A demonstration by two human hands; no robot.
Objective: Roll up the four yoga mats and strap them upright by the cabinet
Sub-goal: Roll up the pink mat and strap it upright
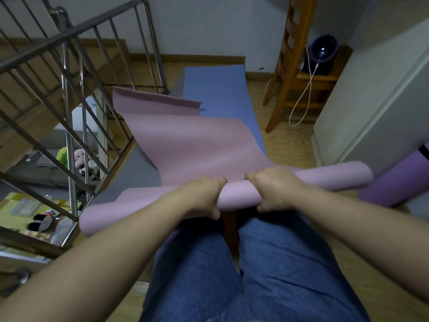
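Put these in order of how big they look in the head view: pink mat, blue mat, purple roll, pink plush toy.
1. pink mat, nearest the camera.
2. blue mat and purple roll: about alike, both partly hidden, so no ranking.
3. pink plush toy, far below.

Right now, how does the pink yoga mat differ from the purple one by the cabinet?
The pink yoga mat is partly rolled, its loose end trailing over the blue mat; the purple yoga mat is fully rolled. The left hand and right hand grip the pink yoga mat; no hand touches the purple yoga mat. Both are plain-coloured.
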